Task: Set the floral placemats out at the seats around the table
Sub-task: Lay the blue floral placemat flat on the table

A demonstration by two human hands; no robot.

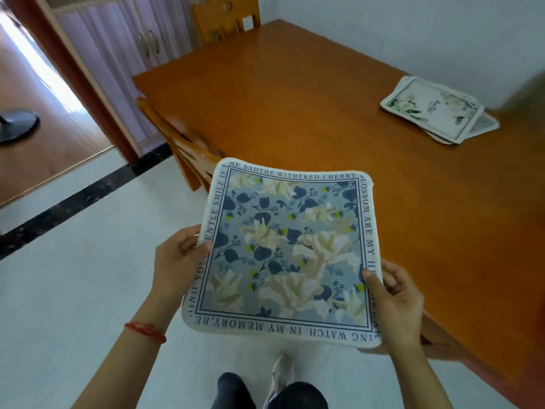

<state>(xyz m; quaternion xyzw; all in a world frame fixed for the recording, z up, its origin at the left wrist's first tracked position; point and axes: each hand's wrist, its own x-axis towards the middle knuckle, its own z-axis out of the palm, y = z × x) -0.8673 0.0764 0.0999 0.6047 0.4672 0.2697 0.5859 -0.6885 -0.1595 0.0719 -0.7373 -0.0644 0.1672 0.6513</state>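
I hold a square blue floral placemat (283, 249) with a white lettered border flat in front of me, partly over the near corner of the orange wooden table (309, 107). My left hand (180, 258) grips its left edge, thumb on top. My right hand (395, 302) grips its right edge near the lower corner. A small stack of white-and-green floral placemats (436, 109) lies on the table at the far right, fanned out unevenly.
One wooden chair (182, 149) is tucked in at the table's left side; another chair (225, 17) stands at the far end. Behind are a white wall and a lilac cabinet (124, 45). A fan base (17, 125) sits on the floor at left.
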